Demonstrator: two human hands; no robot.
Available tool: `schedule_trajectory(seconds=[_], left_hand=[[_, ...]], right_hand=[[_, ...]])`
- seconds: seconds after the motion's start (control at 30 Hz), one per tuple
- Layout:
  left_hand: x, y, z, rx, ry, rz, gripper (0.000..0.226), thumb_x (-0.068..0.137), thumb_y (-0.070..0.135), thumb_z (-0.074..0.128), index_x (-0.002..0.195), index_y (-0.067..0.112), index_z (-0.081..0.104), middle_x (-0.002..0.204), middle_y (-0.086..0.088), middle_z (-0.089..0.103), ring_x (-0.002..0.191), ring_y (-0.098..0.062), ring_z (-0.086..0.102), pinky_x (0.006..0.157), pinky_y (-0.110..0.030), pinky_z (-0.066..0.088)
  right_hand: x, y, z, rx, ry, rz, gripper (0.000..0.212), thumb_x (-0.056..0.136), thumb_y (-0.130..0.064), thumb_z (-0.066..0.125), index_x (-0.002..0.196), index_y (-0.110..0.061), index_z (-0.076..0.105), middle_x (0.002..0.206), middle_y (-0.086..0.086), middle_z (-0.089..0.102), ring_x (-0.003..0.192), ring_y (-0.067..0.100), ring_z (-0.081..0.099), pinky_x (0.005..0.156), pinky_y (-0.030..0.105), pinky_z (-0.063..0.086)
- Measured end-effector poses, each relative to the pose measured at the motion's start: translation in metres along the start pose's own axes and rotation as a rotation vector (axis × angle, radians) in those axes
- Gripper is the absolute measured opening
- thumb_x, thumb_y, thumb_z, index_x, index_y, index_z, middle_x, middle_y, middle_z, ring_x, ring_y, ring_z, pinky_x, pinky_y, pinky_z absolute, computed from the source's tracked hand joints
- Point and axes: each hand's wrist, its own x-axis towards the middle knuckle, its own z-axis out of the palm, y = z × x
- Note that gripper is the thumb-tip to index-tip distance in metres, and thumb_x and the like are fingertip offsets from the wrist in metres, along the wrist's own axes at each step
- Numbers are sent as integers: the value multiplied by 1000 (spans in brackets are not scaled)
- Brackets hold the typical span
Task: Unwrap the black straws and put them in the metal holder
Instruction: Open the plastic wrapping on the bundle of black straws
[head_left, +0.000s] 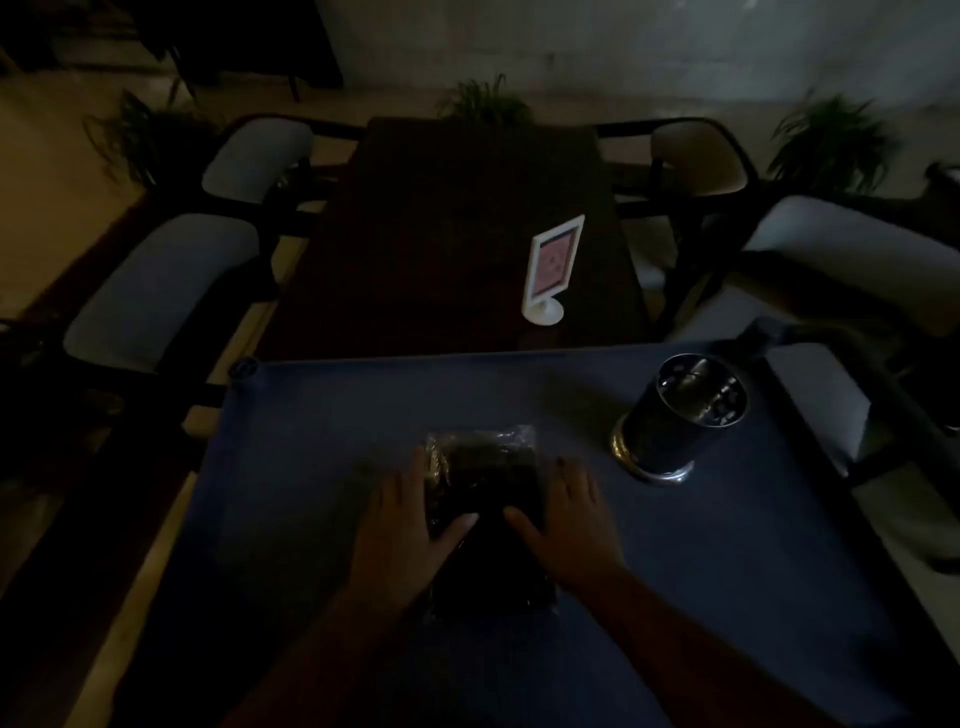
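Both hands, left hand (400, 512) and right hand (563, 512), flanking wrapped straw pack (483, 467) on blue table (322, 457).
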Motion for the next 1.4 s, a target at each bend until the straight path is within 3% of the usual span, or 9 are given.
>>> schedule_trajectory(seconds=[0.17, 0.3, 0.43, 0.53, 0.63, 0.77, 1.0, 1.23, 1.4], left_hand=[[0, 7, 13, -222, -83, -65, 102, 76, 78, 52, 150, 49, -12, 161, -6, 25, 139, -29, 41, 103, -49, 45], [1, 16, 18, -431, -73, -164, 92, 81, 56, 67, 151, 41, 11, 155, 0, 38, 136, -23, 44, 107, -50, 43], [6, 22, 23, -555, -42, -354, 64, 84, 37, 73, 138, 26, 42, 128, 0, 61, 115, -20, 61, 91, -36, 54], [5, 25, 26, -668, -43, -472, 47, 82, 33, 75, 124, 21, 57, 111, 1, 68, 92, -11, 66, 72, -26, 53], [4, 27, 29, -769, -94, -540, 30, 82, 26, 75, 109, 13, 67, 101, -8, 73, 87, -20, 71, 77, -40, 59], [-1, 31, 28, -893, -139, -570, 20, 85, 11, 72, 103, 3, 71, 96, -18, 75, 87, -32, 73, 86, -52, 58], [-11, 38, 16, -1090, -193, -484, 30, 80, 11, 76, 109, 16, 68, 104, -11, 76, 98, -32, 72, 92, -58, 53], [-7, 47, -5, -1175, -226, -290, 49, 77, 8, 78, 120, 24, 62, 112, -2, 75, 104, -23, 71, 93, -49, 54], [-1, 56, -15, -1191, -174, -157, 54, 75, 4, 80, 122, 23, 60, 115, -1, 74, 107, -17, 70, 89, -36, 56]], right_hand=[[0, 11, 8, 146, -73, 124, 80, 81, -73, 45, 139, -16, 39, 135, 10, 46, 121, 29, 50, 96, 41, 48], [2, 9, 12, 305, -154, 225, 69, 84, -62, 57, 134, -17, 43, 134, 9, 49, 115, 31, 59, 87, 40, 51], [9, 4, 15, 488, -173, 259, 55, 87, -46, 65, 129, -15, 52, 123, 7, 62, 105, 22, 63, 82, 30, 51], [11, 1, 16, 728, -225, 319, 44, 89, -33, 68, 124, -10, 56, 117, 11, 66, 98, 19, 64, 84, 36, 54], [11, 0, 16, 879, -296, 372, 28, 91, -25, 67, 111, -6, 66, 107, 17, 71, 97, 29, 68, 89, 46, 56], [5, -1, 7, 1114, -395, 373, 6, 92, -17, 65, 96, -14, 68, 94, 10, 72, 81, 18, 70, 70, 27, 57], [2, 3, -5, 1215, -395, 388, 20, 84, -13, 75, 94, -22, 60, 102, 6, 70, 98, 25, 67, 93, 44, 54], [3, 12, -28, 1466, -309, 258, 64, 72, -3, 78, 130, -8, 51, 122, 17, 67, 112, 35, 65, 98, 53, 50], [3, 15, -51, 1330, -140, 109, 45, 72, 1, 80, 113, -10, 66, 112, 13, 72, 105, 29, 69, 91, 43, 56]])
